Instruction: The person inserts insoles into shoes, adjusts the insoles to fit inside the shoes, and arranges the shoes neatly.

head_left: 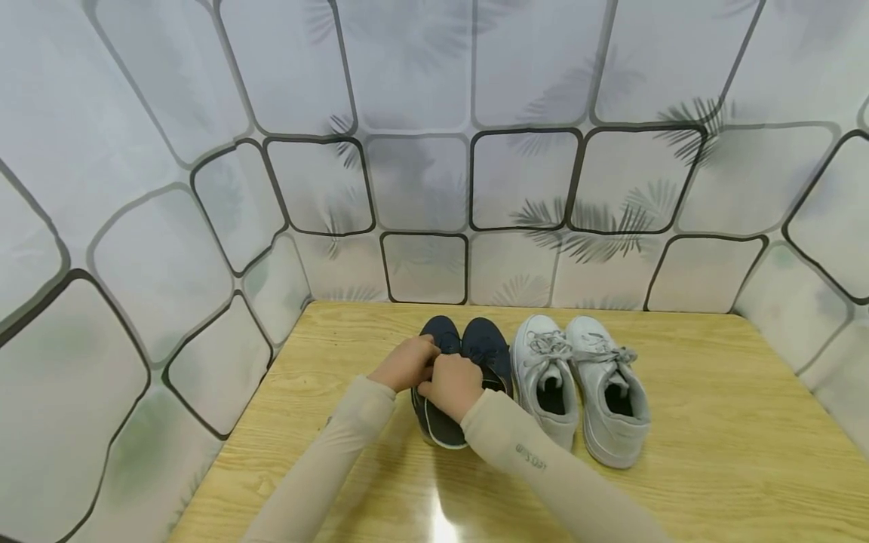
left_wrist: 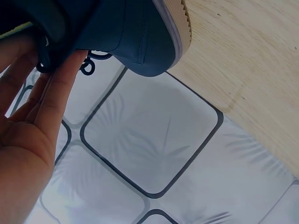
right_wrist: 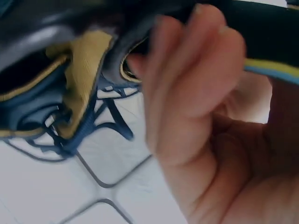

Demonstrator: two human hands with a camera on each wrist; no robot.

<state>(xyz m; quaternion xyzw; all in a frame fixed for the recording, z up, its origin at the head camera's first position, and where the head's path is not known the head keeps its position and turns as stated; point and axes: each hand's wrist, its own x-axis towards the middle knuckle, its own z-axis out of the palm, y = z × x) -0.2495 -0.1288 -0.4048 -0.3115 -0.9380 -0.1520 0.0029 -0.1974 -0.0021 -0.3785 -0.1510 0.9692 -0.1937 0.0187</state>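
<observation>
A pair of navy lace-up shoes stands on the table, the left shoe [head_left: 441,330] beneath both hands and the right shoe [head_left: 483,339] beside it. From the left shoe's opening sticks a dark insole [head_left: 444,431], with a yellow and blue layered edge in the right wrist view. My right hand [head_left: 453,383] grips this insole [right_wrist: 266,42] with curled fingers. At the shoe's throat, my left hand [head_left: 406,363] holds the upper near a dark lace loop [left_wrist: 87,66]; its fingertips are partly hidden. The shoe's toe [left_wrist: 152,51] shows in the left wrist view.
Two white lace-up sneakers, one [head_left: 546,377] and another [head_left: 611,388], stand just right of the navy pair. The wooden table [head_left: 733,422] ends at a patterned cloth backdrop [head_left: 523,181] behind and at both sides.
</observation>
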